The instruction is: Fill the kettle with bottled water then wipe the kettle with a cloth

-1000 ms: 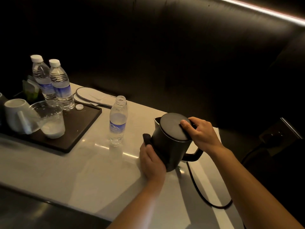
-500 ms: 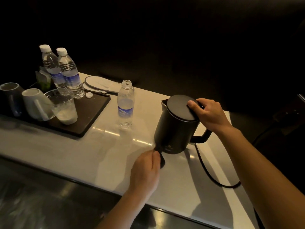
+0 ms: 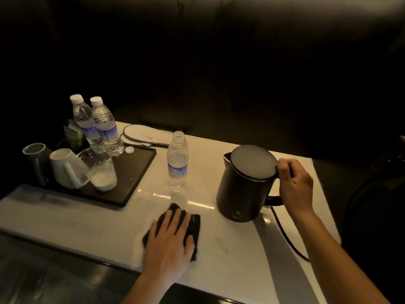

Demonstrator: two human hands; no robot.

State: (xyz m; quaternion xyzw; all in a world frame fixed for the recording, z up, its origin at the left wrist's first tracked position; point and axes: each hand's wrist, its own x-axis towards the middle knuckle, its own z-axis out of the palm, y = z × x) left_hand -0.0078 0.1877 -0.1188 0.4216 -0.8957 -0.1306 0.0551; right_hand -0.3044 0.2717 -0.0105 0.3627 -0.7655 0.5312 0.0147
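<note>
1 head-worn view looks forward and down, close over the white counter [image 3: 241, 249].

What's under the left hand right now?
The dark cloth lies flat on the white counter, pressed by the left hand. Its middle is covered; only edges show.

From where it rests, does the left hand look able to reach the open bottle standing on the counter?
Probably yes. The left hand lies flat on the dark cloth, and the open bottle stands just beyond its fingers with only bare counter between; the kettle sits off to the side.
</note>
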